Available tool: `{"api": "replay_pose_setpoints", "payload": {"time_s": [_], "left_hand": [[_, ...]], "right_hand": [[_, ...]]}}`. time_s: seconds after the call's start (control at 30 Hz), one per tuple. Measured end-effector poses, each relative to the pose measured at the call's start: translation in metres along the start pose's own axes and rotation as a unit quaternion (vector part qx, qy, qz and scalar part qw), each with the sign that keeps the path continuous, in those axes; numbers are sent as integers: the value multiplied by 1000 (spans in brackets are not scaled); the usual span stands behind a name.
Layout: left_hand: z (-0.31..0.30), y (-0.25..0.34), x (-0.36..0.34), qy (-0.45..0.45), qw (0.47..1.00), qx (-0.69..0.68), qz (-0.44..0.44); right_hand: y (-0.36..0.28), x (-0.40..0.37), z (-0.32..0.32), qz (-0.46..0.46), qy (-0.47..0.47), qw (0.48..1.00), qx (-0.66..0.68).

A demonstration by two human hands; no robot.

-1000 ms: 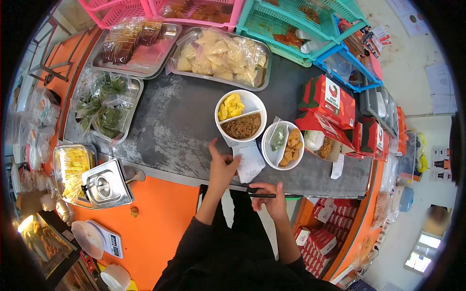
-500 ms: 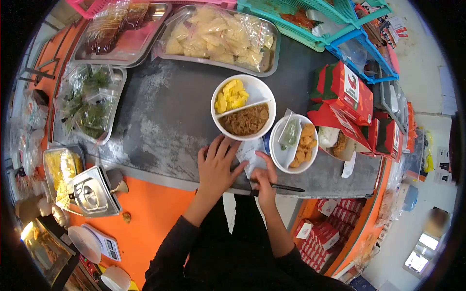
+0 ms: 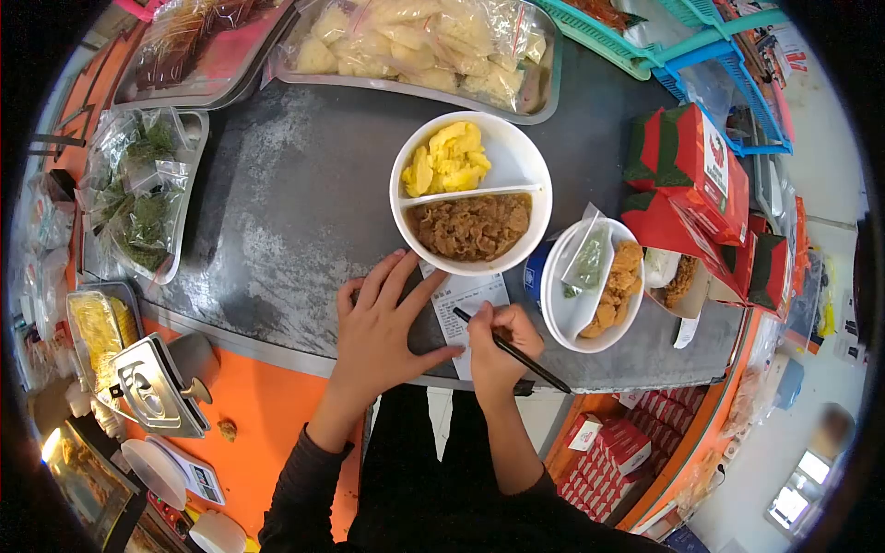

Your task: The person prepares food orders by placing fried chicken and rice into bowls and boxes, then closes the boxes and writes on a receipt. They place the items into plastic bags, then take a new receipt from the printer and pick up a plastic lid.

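A black pen (image 3: 532, 363) is gripped in my right hand (image 3: 502, 348), its tip on a printed paper receipt (image 3: 458, 297) lying on the dark counter. My left hand (image 3: 381, 324) rests flat with fingers spread, its thumb reaching onto the receipt's left edge. Just beyond the fingertips stands a round white divided bowl (image 3: 544, 184) with yellow scrambled egg (image 3: 449, 158) and brown shredded meat (image 3: 470, 227). To the right, a smaller white bowl (image 3: 590, 347) holds fried pieces (image 3: 619, 289) and a small clear bag of green bits (image 3: 587, 263).
At the right are red food boxes (image 3: 705, 180), one open with food inside. Metal trays of bagged pale food (image 3: 406, 46) and bagged herbs (image 3: 143, 203) line the back and left. Teal and blue baskets (image 3: 710, 74) sit back right. A lidded steel container (image 3: 152, 382) is front left.
The right hand has turned and brought the pen tip onto the receipt. The left hand has shifted slightly left. The view has moved closer to the counter.
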State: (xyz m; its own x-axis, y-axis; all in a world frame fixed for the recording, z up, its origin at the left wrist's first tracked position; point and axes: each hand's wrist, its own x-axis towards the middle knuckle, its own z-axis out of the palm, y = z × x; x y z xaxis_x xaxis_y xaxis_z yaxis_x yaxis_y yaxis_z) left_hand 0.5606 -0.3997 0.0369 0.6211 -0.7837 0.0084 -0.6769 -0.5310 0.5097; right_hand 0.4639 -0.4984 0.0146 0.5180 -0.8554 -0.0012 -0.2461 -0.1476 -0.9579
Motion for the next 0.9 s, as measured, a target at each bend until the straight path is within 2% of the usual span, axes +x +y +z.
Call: {"api": "replay_pose_setpoints", "payload": {"time_s": [0.07, 0.17, 0.2, 0.23, 0.27, 0.33, 0.37, 0.4, 0.43, 0.5, 0.57, 0.63, 0.7, 0.73, 0.83, 0.9], "left_hand": [[-1, 0, 0, -15, 1000, -5, -4], [0, -1, 0, -24, 1000, -15, -13], [1, -2, 0, -24, 999, -18, -14], [2, -2, 0, -19, 1000, -23, -11], [3, -2, 0, -14, 999, -27, -8], [3, -3, 0, -13, 999, -30, -7], [3, -4, 0, -13, 999, -31, -4], [3, -4, -1, -12, 999, -33, -6], [3, -5, -1, -14, 999, -37, -5], [2, -5, 0, -17, 999, -42, -5], [2, -6, 0, -14, 999, -41, 4], [2, -6, 0, -15, 999, -43, 3], [1, -6, -1, -12, 999, -44, 2], [-1, -6, 0, -17, 999, -47, 0], [-2, -6, -1, -26, 998, -48, -6], [-2, -5, -1, -30, 998, -48, -7]], "right_hand": [[8, -4, -4, -12, -12, 1000, 26], [-18, -11, -9, -43, -18, 995, 84], [-3, -31, -31, 24, -112, 990, 85], [-6, -39, -34, 23, -114, 990, 83], [-11, -43, -37, 69, -128, 968, 206], [-11, -55, -49, 117, -141, 929, 322], [-5, -60, -63, 48, -220, 958, 177], [-7, -57, -71, 17, -259, 961, 99], [-12, -51, -76, -21, -294, 955, 23], [-40, -33, -79, -154, -344, 924, -68], [-46, -37, -67, -53, -287, 954, 62], [-30, -41, -80, -165, -403, 897, -75], [-27, -34, -97, -147, -422, 892, -71], [-25, -21, -100, -31, -501, 864, -40], [-20, -49, -54, 114, -296, 934, 166], [-25, -39, -34, 48, -184, 971, 141]]}}
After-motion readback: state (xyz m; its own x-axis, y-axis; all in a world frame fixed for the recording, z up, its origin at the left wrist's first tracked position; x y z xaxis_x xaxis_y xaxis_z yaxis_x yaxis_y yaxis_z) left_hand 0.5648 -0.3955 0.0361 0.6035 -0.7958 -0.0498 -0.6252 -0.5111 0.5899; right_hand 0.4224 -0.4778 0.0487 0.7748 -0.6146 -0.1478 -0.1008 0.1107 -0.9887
